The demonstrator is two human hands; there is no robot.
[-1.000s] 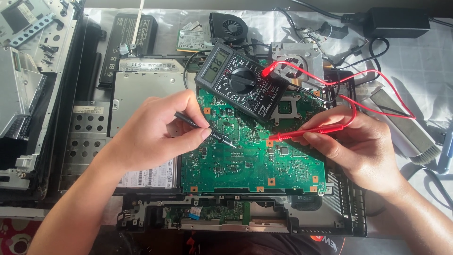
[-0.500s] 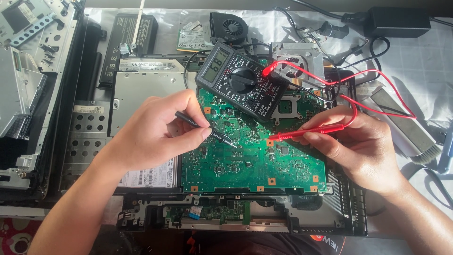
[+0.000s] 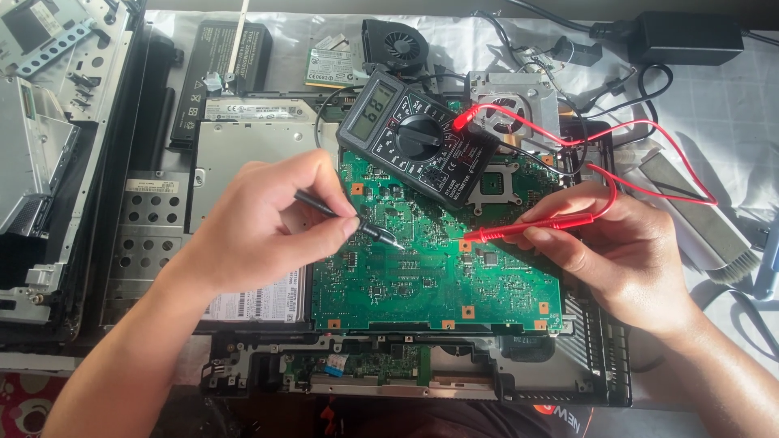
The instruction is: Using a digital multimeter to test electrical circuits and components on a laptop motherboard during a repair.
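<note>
A green circuit board (image 3: pixel 422 276) lies in an opened laptop chassis (image 3: pixel 560 381). My left hand (image 3: pixel 260 227) pinches a black test probe (image 3: pixel 369 229), its tip touching the board near the upper middle. My right hand (image 3: pixel 625 251) holds a red test probe (image 3: pixel 519 232) whose tip rests on an orange pad close to the black tip. A black multimeter (image 3: pixel 414 146) lies tilted on the board's top edge, with red leads (image 3: pixel 633 154) looping from it to my right hand.
A black battery (image 3: pixel 215 65), a silver drive (image 3: pixel 243 154), a small green card (image 3: pixel 329 67) and a cooling fan (image 3: pixel 398 45) lie behind. A dismantled metal frame (image 3: pixel 49 162) is on the left, a black power adapter (image 3: pixel 686 36) at the far right.
</note>
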